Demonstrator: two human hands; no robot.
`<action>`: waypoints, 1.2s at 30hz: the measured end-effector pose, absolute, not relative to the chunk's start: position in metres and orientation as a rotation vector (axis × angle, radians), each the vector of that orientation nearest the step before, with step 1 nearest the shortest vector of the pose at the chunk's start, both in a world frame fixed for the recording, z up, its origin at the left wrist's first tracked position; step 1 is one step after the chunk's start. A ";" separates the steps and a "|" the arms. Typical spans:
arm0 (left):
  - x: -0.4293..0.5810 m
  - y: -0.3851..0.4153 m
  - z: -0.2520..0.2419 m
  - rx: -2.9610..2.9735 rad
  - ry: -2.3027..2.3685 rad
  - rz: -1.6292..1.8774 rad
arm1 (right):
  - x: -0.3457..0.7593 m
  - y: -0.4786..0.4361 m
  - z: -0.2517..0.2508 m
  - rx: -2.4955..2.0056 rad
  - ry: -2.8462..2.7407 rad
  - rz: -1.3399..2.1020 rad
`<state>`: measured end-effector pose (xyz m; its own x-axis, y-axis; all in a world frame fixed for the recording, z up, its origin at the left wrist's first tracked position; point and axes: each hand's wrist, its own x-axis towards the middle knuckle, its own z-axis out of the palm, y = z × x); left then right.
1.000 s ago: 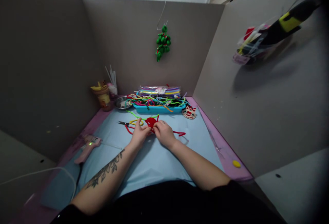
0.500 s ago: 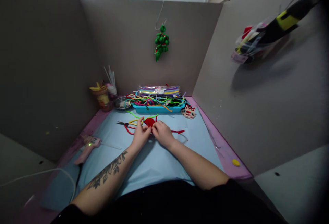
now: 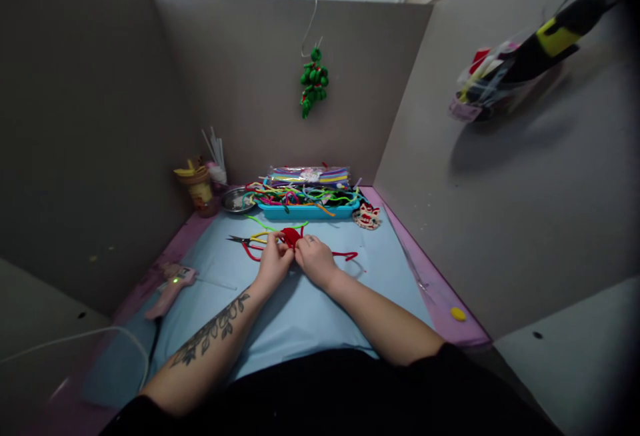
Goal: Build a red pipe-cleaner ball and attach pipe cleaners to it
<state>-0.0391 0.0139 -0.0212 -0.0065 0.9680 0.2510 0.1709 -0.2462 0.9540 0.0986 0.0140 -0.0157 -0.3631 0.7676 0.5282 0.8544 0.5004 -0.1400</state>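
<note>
Between my hands, above the middle of the blue mat, is a bundle of red pipe cleaners (image 3: 291, 237) shaped into a rounded form. My left hand (image 3: 275, 257) pinches its lower left side. Closed on its lower right side is my right hand (image 3: 314, 257), fingertips close to the left ones. A red pipe cleaner end (image 3: 346, 255) sticks out to the right past my right hand. Scissors (image 3: 246, 239) with yellow and red about the handles lie just left of my left hand. A green pipe cleaner (image 3: 265, 225) lies behind the bundle. The fingers hide the exact grip points.
A blue tray (image 3: 310, 212) of loose coloured pipe cleaners stands at the back, beside a metal dish (image 3: 239, 201). A pink glue gun (image 3: 173, 287) lies at left with its cord. A green pipe-cleaner ornament (image 3: 315, 83) hangs on the rear panel; a pouch (image 3: 480, 89) hangs at right.
My left fingers have come down and closed in a little over the red bundle, which has turned slightly. Both hands stay in nearly the same place.
</note>
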 end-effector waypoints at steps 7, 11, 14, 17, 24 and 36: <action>-0.038 0.013 -0.021 1.460 1.212 1.346 | 0.096 0.016 -0.021 -1.341 -2.142 -0.171; -0.038 0.012 -0.019 1.457 1.210 1.348 | 0.096 0.016 -0.021 -1.356 -2.101 -0.139; -0.038 0.012 -0.017 1.343 1.154 1.362 | 0.100 0.018 -0.019 -1.262 -2.061 0.013; -0.038 0.014 -0.014 1.130 1.086 1.397 | 0.107 0.019 -0.017 -1.117 -1.915 0.208; -0.037 0.015 -0.008 0.753 0.997 1.378 | 0.112 0.016 -0.017 -1.048 -1.783 0.309; -0.036 0.013 -0.007 0.593 0.929 1.288 | 0.110 0.022 -0.018 -1.042 -1.770 0.404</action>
<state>-0.0364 0.0126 -0.0067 0.0130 0.9695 -0.2449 -0.5383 0.2132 0.8153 0.1101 0.0221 -0.0181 -0.1276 0.7984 0.5885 0.4637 0.5725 -0.6762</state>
